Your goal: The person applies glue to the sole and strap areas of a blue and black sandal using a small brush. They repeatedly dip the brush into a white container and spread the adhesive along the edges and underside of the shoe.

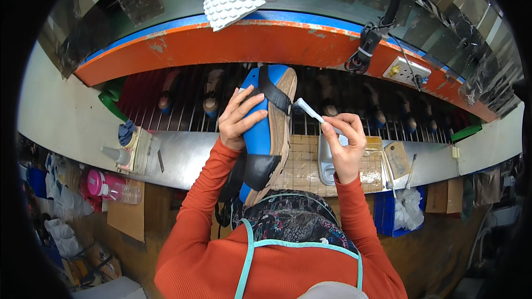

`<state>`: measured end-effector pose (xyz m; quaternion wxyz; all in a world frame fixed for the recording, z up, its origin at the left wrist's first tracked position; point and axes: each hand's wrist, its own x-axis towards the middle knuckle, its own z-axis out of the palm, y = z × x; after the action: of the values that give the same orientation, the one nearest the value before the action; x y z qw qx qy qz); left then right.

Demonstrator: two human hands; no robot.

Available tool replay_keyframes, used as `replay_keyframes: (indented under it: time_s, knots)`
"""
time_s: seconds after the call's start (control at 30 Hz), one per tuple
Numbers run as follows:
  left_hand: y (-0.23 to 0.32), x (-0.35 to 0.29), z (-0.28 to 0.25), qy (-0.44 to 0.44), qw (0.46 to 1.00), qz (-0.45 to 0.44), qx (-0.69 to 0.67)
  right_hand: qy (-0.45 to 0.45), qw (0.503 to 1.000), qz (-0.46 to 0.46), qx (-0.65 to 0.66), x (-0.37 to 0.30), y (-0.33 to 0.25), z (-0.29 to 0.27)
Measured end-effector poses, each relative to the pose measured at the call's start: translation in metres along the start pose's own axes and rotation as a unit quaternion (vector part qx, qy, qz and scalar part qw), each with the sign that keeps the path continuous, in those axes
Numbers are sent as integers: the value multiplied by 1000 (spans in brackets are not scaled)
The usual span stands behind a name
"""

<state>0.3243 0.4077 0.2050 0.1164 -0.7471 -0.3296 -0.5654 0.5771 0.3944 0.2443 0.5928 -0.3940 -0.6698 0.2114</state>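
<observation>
My left hand grips a sandal mounted on a blue shoe last, its fingers wrapped over the last's side. The sandal has black straps and a brown, cork-like sole turned toward the right. Between the thumb and fingers of my right hand is a toothbrush with a pale handle. Its dark bristle end is at the sole's edge beside the upper strap; whether it touches, I cannot tell. A pale grey tray lies below my right hand, partly hidden by it.
Several shoes on lasts stand on a rack of metal rods beneath an orange beam. A taped board lies on the metal ledge. Thin sticks lie to the right, above a blue bin. A power socket hangs at upper right.
</observation>
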Motion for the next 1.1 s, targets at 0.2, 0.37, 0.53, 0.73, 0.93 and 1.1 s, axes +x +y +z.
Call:
replay_keyframes:
  time_s: [0.2,0.37,0.53,0.73,0.93,1.1]
  knots:
    - [-1,2,13,-10,996,83,-14,33,999,30,-7,1,3,-4]
    - [3,4,15,-24,994,109,-21,67,978,-48,-191,-2,0,-10]
    - [1,9,19,-29,992,112,-41,140,943,-104,-283,-3,0,-12]
    - [0,11,19,-29,990,112,-83,143,935,-136,-294,-2,1,-17]
    - [3,14,15,-47,988,120,-88,134,949,-117,-259,3,3,-26]
    - [5,17,15,-48,987,124,-92,120,947,-135,-266,0,0,-29]
